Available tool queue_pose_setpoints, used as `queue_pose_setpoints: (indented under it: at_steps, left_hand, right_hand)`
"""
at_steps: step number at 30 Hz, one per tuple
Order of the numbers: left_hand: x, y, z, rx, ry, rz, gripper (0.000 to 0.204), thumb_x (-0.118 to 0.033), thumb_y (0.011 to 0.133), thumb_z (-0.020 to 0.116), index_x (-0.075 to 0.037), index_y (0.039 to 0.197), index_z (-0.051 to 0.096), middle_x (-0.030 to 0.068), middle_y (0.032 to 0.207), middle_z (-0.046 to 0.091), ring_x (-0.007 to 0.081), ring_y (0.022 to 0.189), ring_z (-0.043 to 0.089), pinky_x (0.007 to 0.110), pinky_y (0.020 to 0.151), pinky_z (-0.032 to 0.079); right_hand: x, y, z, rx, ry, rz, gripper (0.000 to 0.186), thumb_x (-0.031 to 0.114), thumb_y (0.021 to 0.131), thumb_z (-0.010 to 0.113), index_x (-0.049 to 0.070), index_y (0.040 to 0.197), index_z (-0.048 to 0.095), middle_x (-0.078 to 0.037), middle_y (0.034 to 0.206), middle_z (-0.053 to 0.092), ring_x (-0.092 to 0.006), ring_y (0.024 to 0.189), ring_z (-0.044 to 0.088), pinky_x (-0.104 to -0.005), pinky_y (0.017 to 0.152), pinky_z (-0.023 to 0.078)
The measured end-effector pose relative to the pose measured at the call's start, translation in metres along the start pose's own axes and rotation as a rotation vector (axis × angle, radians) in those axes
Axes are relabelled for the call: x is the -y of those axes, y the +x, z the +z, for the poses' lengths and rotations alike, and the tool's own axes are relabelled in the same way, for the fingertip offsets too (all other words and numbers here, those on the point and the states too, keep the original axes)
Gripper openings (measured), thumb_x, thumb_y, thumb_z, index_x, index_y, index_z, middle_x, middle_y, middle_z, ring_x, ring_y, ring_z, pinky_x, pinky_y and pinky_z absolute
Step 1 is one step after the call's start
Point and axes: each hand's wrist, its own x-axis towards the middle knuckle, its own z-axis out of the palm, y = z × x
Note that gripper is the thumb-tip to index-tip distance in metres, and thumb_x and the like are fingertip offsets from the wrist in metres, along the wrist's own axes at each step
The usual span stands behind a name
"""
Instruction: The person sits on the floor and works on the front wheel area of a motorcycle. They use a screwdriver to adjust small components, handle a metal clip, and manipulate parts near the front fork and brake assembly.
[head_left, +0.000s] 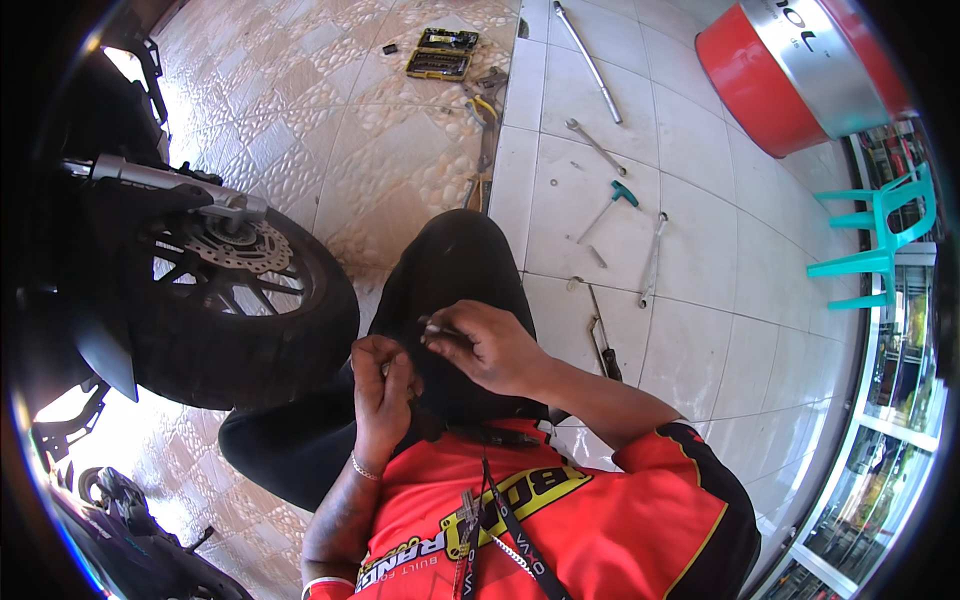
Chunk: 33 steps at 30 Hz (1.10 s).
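Pebble-patterned floor tiles [270, 120] meet white tiles [700, 210] (glossy, catching light); a turquoise plastic chair [882, 230] stands beside a glass-fronted cabinet [905, 431].

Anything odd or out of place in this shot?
Minor only: a small black block lies on the textured beige floor tiles, apart from the open yellow-and-black tool case, perhaps dropped or set aside. Otherwise, no obvious spill or damage.

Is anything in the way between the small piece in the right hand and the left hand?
Nothing visible: the small piece at the fingertips of the right hand faces the left hand across an open gap, dark trousers behind. What the left fingers enclose is unclear.
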Motion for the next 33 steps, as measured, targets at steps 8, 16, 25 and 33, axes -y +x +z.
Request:
queue_pose_setpoints:
  at_steps: [8,16,25,33]
  left_hand:
    - [-0.002,0.014,0.014,-0.076,0.017,0.038,0.012,-0.005,0.103,0.044,-0.008,0.115,0.042,0.0012,0.085,0.045,0.0071,0.071,0.043,0.024,0.065,0.046]
    - [-0.015,0.029,0.029,0.002,-0.111,0.048,0.036,-0.007,0.102,0.051,-0.004,0.134,0.036,0.0098,0.113,0.056,0.0137,0.099,0.055,0.027,0.083,0.049]
    - [-0.01,0.043,0.039,0.133,0.02,-0.006,0.067,-0.001,0.095,0.058,-0.003,0.15,0.02,0.0153,0.132,0.045,0.0182,0.109,0.056,0.031,0.092,0.051]
    - [0.001,0.039,0.019,0.081,0.091,-0.015,0.065,-0.005,0.098,0.056,-0.006,0.151,0.019,0.0144,0.125,0.048,0.0168,0.106,0.059,0.032,0.09,0.052]
  right_hand:
    - [0.013,-0.043,0.029,0.375,0.432,0.385,0.027,0.023,0.1,0.061,0.003,0.116,0.052,-0.013,0.092,0.06,-0.0238,0.083,0.061,-0.0348,0.077,0.05]
    - [-0.017,-0.043,-0.013,0.114,0.189,-0.205,0.024,0.006,0.092,0.068,0.003,0.113,0.057,-0.011,0.103,0.062,-0.0181,0.088,0.066,-0.0322,0.078,0.053]
    - [-0.162,-0.028,-0.093,-0.22,-0.56,0.528,0.026,0.027,0.096,0.063,0.007,0.113,0.061,-0.019,0.107,0.061,-0.0387,0.101,0.061,-0.046,0.088,0.05]
    - [-0.228,-0.019,-0.129,-0.667,-0.71,0.481,0.022,0.024,0.09,0.069,0.006,0.102,0.064,-0.02,0.106,0.061,-0.0382,0.106,0.059,-0.0441,0.09,0.049]
